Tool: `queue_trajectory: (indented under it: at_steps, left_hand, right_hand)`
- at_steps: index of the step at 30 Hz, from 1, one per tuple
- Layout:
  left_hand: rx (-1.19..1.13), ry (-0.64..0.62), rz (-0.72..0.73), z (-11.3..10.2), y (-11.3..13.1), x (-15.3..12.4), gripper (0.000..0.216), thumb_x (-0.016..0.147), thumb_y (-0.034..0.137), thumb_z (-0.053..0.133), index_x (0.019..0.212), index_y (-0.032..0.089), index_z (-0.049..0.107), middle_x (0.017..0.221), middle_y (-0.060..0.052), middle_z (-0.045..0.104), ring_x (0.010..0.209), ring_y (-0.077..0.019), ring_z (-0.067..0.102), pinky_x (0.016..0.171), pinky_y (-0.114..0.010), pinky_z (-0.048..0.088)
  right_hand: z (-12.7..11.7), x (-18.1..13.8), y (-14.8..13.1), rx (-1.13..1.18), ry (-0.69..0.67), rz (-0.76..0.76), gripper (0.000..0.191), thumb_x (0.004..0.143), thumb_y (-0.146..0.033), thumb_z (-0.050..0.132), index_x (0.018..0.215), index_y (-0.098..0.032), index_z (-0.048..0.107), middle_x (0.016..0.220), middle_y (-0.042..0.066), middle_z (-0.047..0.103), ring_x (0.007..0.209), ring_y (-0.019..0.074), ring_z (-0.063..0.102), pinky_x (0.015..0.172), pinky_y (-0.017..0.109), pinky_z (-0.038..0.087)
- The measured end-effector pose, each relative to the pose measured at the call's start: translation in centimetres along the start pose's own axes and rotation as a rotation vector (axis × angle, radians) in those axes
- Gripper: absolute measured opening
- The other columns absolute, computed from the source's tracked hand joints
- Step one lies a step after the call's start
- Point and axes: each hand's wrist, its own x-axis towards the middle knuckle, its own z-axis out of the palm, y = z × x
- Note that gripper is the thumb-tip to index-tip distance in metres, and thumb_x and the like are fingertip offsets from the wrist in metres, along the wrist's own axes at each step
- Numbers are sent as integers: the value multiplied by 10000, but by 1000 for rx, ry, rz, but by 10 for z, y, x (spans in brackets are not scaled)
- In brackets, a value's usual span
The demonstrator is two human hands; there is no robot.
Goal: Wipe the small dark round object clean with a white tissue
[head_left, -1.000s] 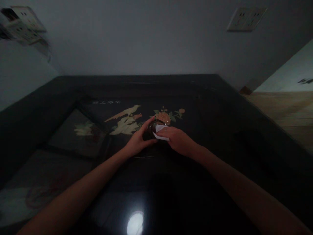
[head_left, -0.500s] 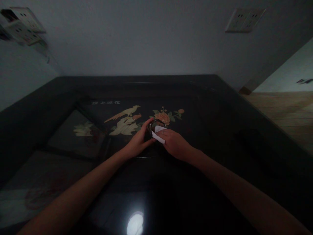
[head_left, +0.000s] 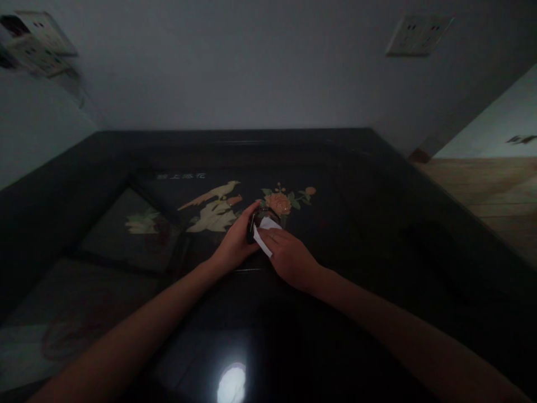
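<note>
Near the middle of the dark table, my left hand (head_left: 237,238) is closed around the left side of a small, shiny glass-like dish (head_left: 264,211). Its exact kind is hard to make out in the dim light. Folded white tissue (head_left: 263,242) is pinched under the fingers of my right hand (head_left: 291,256), which presses it against the dish's near right side. Part of the dish is hidden behind the tissue and my fingers.
A glossy black table (head_left: 335,313) with an inlaid bird (head_left: 213,193) and flowers (head_left: 279,202) lies below my arms. Behind it rises a pale wall (head_left: 235,73) with a socket plate (head_left: 419,34) at the right and sockets (head_left: 39,53) at the left. Wooden floor (head_left: 490,179) shows at the right.
My right hand and the tissue have shifted slightly left and toward me. The dish has tipped or turned a little in my left hand.
</note>
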Motion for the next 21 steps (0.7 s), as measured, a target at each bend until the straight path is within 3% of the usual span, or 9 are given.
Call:
queue_trajectory:
  at_steps: [5,12,17,21]
  left_hand:
    - [22,-2,2,1,-3,0,858,686,107,678,1425,199,252,1394,-146,453,1291,-281,451,1076,-461,380]
    - [8,-7,35,3,-4,-1,756,735,106,633,1403,220,298,1348,-124,490,1240,-256,492,1051,-437,403]
    - [89,-27,64,1,-1,-2,731,761,118,627,1405,239,303,1314,-109,515,1213,-255,499,1024,-430,417]
    - [116,-36,87,1,-1,-2,737,759,92,602,1412,246,295,1318,-103,513,1218,-255,494,1023,-431,418]
  right_hand:
    - [2,-1,-6,-6,1,1,424,899,-57,370,1304,2,479,1245,202,605,1166,234,559,1032,376,437]
    - [-13,2,-1,-276,-82,-111,320,920,-75,411,1174,-14,596,1117,194,679,1050,250,633,975,399,476]
    - [-11,1,-6,-362,-42,-47,307,896,-70,461,1154,9,607,1157,240,654,1106,284,612,1026,439,437]
    - [-9,1,-10,-292,-53,-8,335,901,-72,441,1191,24,579,1175,250,639,1113,289,604,1021,430,436]
